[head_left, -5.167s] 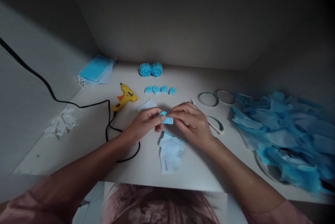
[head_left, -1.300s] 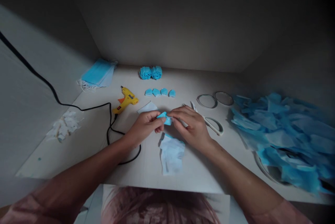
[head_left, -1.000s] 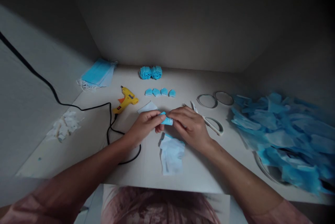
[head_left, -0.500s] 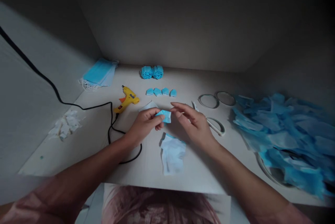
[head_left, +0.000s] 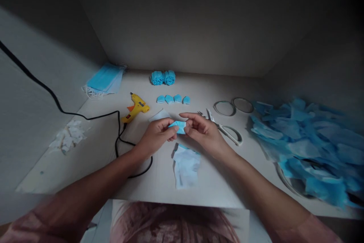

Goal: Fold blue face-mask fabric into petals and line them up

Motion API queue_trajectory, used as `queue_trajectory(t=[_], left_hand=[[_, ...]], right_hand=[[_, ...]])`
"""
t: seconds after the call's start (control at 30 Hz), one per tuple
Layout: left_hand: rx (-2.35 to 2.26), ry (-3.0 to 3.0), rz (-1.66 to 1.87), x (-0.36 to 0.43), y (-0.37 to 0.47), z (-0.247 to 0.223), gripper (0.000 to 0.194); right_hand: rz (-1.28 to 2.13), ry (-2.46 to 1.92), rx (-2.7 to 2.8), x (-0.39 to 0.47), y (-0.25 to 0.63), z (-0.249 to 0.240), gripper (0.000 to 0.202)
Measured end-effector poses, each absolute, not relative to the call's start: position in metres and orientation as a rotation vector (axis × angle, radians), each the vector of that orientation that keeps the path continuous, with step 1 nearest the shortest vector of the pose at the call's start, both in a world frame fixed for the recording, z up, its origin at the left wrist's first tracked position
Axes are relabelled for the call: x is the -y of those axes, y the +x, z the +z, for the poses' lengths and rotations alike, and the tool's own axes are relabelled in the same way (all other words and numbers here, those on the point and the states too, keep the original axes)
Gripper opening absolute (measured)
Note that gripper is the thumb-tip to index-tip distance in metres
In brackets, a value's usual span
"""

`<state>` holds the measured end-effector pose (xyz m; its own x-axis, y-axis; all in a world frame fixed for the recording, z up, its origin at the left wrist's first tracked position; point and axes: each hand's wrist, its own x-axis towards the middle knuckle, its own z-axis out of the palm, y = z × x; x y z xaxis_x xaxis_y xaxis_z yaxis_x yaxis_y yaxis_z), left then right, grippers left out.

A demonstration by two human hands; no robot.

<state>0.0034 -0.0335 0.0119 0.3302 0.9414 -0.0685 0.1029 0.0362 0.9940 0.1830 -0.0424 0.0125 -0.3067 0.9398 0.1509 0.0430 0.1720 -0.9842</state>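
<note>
I am looking down on both bare hands as they are working close together over the middle of the pale table, with one small blue piece of folded cloth bridging the gap between them. The left hand is clamping the left end of that piece between thumb and fingers. The right hand is pinching its right edge, while the forefinger is stretching out along the far side.

Just on the near side of the hands, I am seeing a small stack of pale pieces lying on the table. A flat pale sheet is peeking out behind the left hand. Farther back, four little folded blue pieces are lying in a row, and behind them two blue rosettes are sitting side by side.

To the left, a yellow glue gun is resting on its side, its black cord trailing off. Masks are lying in the back corner, and white scraps near the left edge.

Beside the right hand, scissors are lying open, with two thin rings behind. Blue scraps are heaping up at far right; blur is softening that side, so I am probably missing some of it.
</note>
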Motion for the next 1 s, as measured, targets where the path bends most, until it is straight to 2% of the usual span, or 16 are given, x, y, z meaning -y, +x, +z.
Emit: queue_trajectory(t=[0.2, 0.33, 0.47, 0.63, 0.73, 1.0], left_hand=[[-1.045, 1.390, 0.872, 0.033, 0.003, 0.012, 0.019], [-1.070, 1.373, 0.904, 0.033, 0.002, 0.013, 0.019], [-1.073, 1.387, 0.944, 0.034, 0.001, 0.016, 0.021], [-1.048, 1.369, 0.980, 0.035, 0.001, 0.017, 0.022], [-1.032, 1.382, 1.008, 0.034, 0.001, 0.015, 0.024], [-0.980, 1.393, 1.060, 0.032, 0.001, 0.012, 0.027]], right_hand=[[1.276, -0.944, 1.573, 0.036, 0.191, 0.017, 0.037], [1.163, -1.010, 1.450, 0.022, 0.218, 0.035, 0.034], [0.924, -1.163, 1.434, 0.012, 0.252, 0.048, 0.031], [0.551, -1.432, 1.733, 0.013, 0.277, 0.034, 0.027], [0.278, -1.576, 1.950, 0.019, 0.275, 0.019, 0.023], [-0.093, -1.851, 2.194, 0.034, 0.246, 0.007, 0.018]])
